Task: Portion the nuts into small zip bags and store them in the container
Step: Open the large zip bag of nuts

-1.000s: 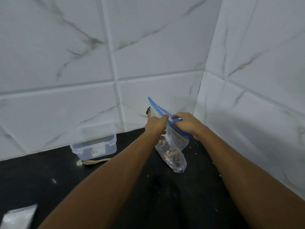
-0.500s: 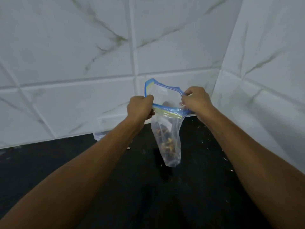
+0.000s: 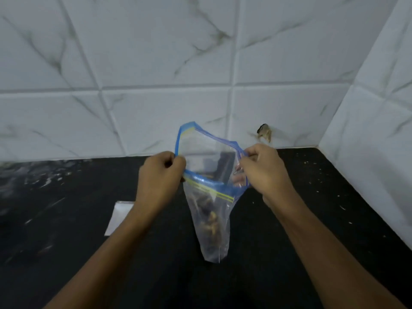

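Note:
A clear zip bag (image 3: pixel 211 219) with a blue zip strip hangs upright above the black counter, brown nuts (image 3: pixel 208 217) in its lower half. Its mouth is pulled wide open. My left hand (image 3: pixel 159 177) pinches the near left side of the rim. My right hand (image 3: pixel 262 172) pinches the right side, some fingers showing through the plastic. A flat clear small bag (image 3: pixel 118 216) lies on the counter to the left, partly hidden behind my left forearm. The storage container is out of view.
The black counter (image 3: pixel 66 219) runs into a corner of white marble-pattern tiled walls (image 3: pixel 156 63). Crumbs are scattered along its right side (image 3: pixel 323 186). A chipped hole (image 3: pixel 264 132) marks the back wall behind the bag.
The view has swung left and down, so the container has left the frame. The bag's mouth has gone from pinched nearly closed to pulled wide open between my hands.

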